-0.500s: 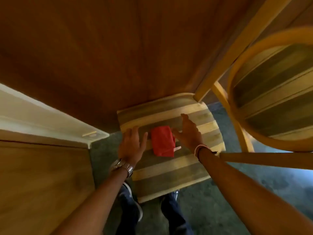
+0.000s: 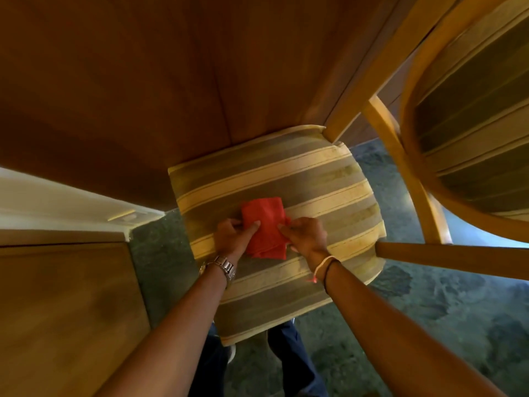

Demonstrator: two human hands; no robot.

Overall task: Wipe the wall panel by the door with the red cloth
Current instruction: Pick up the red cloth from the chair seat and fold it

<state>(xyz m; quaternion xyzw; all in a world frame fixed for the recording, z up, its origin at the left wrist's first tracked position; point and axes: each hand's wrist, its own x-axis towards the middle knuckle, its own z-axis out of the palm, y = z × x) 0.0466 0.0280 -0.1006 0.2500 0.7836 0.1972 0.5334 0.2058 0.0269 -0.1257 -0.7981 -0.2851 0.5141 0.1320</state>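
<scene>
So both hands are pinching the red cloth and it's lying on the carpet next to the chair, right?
Not quite. The head view shows the left hand and right hand pinching the red cloth, but it lies on the striped chair seat, not on the carpet.
</scene>
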